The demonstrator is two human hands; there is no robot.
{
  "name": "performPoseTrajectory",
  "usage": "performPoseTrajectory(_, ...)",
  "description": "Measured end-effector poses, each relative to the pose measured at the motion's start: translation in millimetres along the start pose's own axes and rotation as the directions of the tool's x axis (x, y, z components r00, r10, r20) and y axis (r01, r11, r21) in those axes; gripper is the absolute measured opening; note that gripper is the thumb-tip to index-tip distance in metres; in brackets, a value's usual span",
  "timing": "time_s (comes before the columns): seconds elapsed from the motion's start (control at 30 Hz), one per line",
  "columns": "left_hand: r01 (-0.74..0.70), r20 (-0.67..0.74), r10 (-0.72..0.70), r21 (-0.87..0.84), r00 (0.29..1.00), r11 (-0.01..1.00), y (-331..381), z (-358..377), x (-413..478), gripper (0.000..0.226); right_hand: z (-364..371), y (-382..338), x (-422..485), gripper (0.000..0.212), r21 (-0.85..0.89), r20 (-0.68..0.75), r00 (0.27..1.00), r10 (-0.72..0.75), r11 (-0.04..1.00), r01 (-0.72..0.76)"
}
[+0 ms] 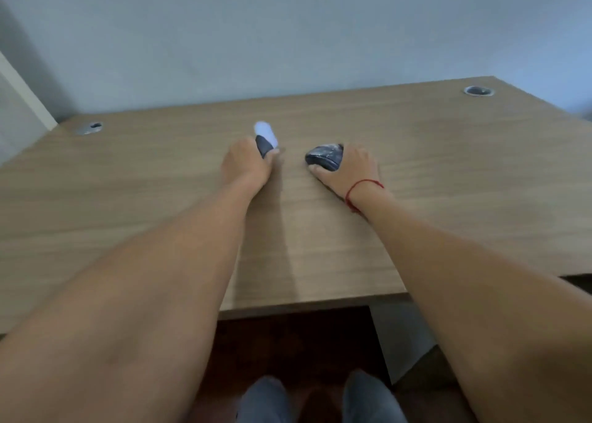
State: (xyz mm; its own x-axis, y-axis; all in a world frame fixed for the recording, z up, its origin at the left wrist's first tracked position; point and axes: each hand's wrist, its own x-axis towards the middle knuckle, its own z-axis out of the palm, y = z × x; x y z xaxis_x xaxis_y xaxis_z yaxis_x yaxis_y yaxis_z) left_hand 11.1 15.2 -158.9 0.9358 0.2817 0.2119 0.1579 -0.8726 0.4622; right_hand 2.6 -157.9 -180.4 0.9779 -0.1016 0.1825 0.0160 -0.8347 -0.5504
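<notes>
A wooden desk (pixel 416 173) of pale brown grain runs back to the wall (pixel 288 38). Two round fittings sit in its far corners: the left grommet (pixel 89 128) and the right grommet (pixel 478 91). Near the middle sit a white-and-dark object (pixel 266 137) (too blurred to identify) and, close beside it but apart, a dark rounded object (pixel 323 157).

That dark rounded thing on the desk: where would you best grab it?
Probably across its two long sides, coming from above and the near right, as the right hand does. The dark rounded thing lies flat on the desk, its domed back up, so a palm fits over it.
</notes>
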Motion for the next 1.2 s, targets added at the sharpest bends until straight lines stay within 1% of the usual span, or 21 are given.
performPoseTrajectory(0.03,-0.02,-0.069,0.018,-0.025,0.997,0.999,-3.6,1.9,-8.0,0.042,4.2,-0.8,-7.4,0.068,0.012,-0.016,1.0,-0.021,1.0,0.021)
performPoseTrajectory(0.1,-0.03,-0.132,0.019,-0.081,0.991,0.996,-7.7,-1.8,-24.4,0.038,5.5,-6.3,-21.4,0.07,0.036,0.012,0.999,-0.034,0.999,0.034)
performPoseTrajectory(0.13,-0.032,-0.137,0.014,-0.125,0.99,0.992,-8.5,-4.2,-31.7,0.036,5.0,-9.4,-29.0,0.071,0.053,0.031,0.999,-0.039,0.998,0.037)
performPoseTrajectory(0.27,-0.055,-0.119,0.021,-0.292,0.993,0.955,-9.5,-10.0,-52.1,0.028,4.5,-11.0,-52.5,0.068,0.072,0.024,0.998,-0.054,0.996,0.052)
performPoseTrajectory(0.33,-0.095,-0.156,0.04,-0.365,0.987,0.926,-10.0,-11.4,-60.7,0.025,2.4,-9.4,-58.7,0.068,0.076,0.022,0.998,-0.061,0.995,0.059)
performPoseTrajectory(0.4,-0.109,-0.209,0.011,-0.464,0.978,0.879,-10.6,-14.1,-67.9,0.019,0.4,-9.4,-62.2,0.068,0.111,0.024,0.998,-0.062,0.992,0.059)
performPoseTrajectory(0.5,-0.121,-0.284,-0.04,-0.528,0.958,0.84,-7.1,-14.9,-71.0,0.018,-1.8,-7.9,-63.8,0.065,0.155,0.015,0.998,-0.055,0.987,0.052)
performPoseTrajectory(0.63,-0.164,-0.346,-0.126,-0.695,0.93,0.701,7.1,-14.1,-70.5,0.025,-4.9,-7.1,-64.7,0.064,0.177,0.009,0.998,-0.06,0.983,0.057)
performPoseTrajectory(0.7,-0.193,-0.372,-0.13,-0.713,0.919,0.674,16.2,-11.6,-73.1,0.024,-4.6,-6.3,-64.4,0.061,0.194,0.011,0.998,-0.055,0.98,0.052)
performPoseTrajectory(0.77,-0.227,-0.375,-0.118,-0.752,0.92,0.619,26.2,-11.3,-75.1,0.02,-3.8,-7.4,-63.3,0.06,0.197,0.012,0.999,-0.053,0.979,0.049)
performPoseTrajectory(0.83,-0.239,-0.367,-0.115,-0.781,0.923,0.576,33.2,-9.4,-74.4,0.022,-2.9,-9.1,-61.7,0.059,0.2,0.014,0.999,-0.047,0.979,0.043)
performPoseTrajectory(0.87,-0.234,-0.358,-0.101,-0.772,0.928,0.591,34.3,-7.1,-74.2,0.024,-2.6,-9.8,-61.1,0.057,0.196,0.015,0.999,-0.044,0.98,0.04)
performPoseTrajectory(0.93,-0.223,-0.352,-0.063,-0.711,0.934,0.667,31.0,1.2,-72.9,0.032,-1.2,-11.2,-60.2,0.054,0.178,0.018,0.999,-0.04,0.983,0.036)
performPoseTrajectory(1.0,-0.186,-0.346,-0.079,-0.667,0.935,0.721,23.7,8.9,-70.8,0.036,-0.6,-11.6,-59.8,0.054,0.172,0.01,0.999,-0.036,0.985,0.034)
performPoseTrajectory(1.13,-0.142,-0.36,-0.092,-0.573,0.928,0.807,17.3,11.5,-68.3,0.034,-2.5,-11.1,-60.0,0.056,0.188,0.002,0.999,-0.04,0.981,0.039)
performPoseTrajectory(1.2,-0.147,-0.381,-0.097,-0.562,0.919,0.814,19.1,9.3,-71.2,0.033,-1.4,-10.6,-60.4,0.056,0.205,0.004,0.999,-0.044,0.978,0.042)
